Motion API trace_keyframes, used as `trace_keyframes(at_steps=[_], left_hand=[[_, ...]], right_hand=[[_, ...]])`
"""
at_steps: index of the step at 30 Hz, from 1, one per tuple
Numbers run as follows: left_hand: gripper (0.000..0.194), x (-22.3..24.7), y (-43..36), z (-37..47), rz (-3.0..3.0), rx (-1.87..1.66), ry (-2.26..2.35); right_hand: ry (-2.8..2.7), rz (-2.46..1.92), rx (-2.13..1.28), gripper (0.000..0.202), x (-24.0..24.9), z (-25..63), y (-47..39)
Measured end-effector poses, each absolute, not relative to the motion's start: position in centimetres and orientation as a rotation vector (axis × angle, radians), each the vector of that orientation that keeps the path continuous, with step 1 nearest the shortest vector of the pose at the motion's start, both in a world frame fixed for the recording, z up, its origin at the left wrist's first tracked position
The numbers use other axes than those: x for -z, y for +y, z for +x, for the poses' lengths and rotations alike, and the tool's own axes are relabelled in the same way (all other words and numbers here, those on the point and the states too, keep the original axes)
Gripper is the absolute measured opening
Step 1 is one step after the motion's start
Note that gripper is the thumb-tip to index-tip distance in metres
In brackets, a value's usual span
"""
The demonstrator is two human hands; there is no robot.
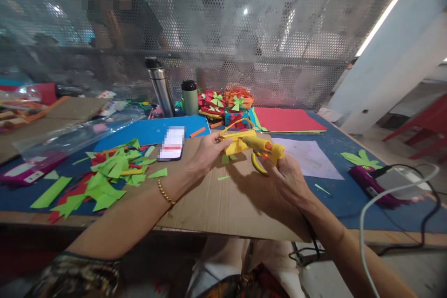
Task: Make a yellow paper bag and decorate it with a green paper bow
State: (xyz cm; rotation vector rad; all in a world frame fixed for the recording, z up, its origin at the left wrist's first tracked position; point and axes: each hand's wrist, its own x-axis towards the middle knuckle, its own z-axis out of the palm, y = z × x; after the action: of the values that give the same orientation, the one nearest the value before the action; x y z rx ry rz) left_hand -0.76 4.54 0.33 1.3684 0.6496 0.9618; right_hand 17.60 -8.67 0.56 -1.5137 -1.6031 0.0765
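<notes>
Wrapped round the handle of a yellow glue gun (263,145), my right hand (287,173) keeps its nozzle against a small yellow paper basket (234,141). An orange light glows on the gun. My left hand (213,149) pinches the basket's left end, just above a cardboard sheet (223,205). The basket has a thin arched handle on top. Partly hidden behind the gun and my right hand is a yellow ring-shaped thing (257,164), perhaps a scissors handle. A few green paper scraps (223,178) lie on the cardboard below.
Left of my arm are a heap of green paper cutouts (108,172) and a phone (172,143). Behind stand a steel flask (161,88), a green tumbler (189,98) and several decorated paper baskets (239,98). Red sheets (288,119) and a purple power bank (372,188) with cables sit right.
</notes>
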Motion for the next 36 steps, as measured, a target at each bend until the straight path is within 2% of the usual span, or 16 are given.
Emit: trace_keyframes(at_steps=[5,9,21,27,36], left_hand=[[0.031,-0.2,4.8,-0.8,1.369,-0.955,0.667],[0.027,-0.3,4.6,-0.9,1.375,-0.96,0.68],[0.033,-0.3,4.5,-0.8,1.352,-0.945,0.653],[0.031,-0.2,4.6,-0.8,1.366,-0.959,0.642],[0.029,0.2,5.2,-0.8,1.363,-0.969,0.651]], right_hand=[[-1.547,-1.581,-0.116,0.054,0.0,18.1,-8.6],[-1.551,-1.594,-0.099,0.049,0.3,18.6,-8.6],[-1.6,-1.535,-0.117,0.051,-0.6,17.5,-8.7],[-1.596,-1.544,-0.106,0.046,-0.4,17.8,-8.7],[-1.541,-1.596,-0.019,0.051,0.8,18.9,-8.1]])
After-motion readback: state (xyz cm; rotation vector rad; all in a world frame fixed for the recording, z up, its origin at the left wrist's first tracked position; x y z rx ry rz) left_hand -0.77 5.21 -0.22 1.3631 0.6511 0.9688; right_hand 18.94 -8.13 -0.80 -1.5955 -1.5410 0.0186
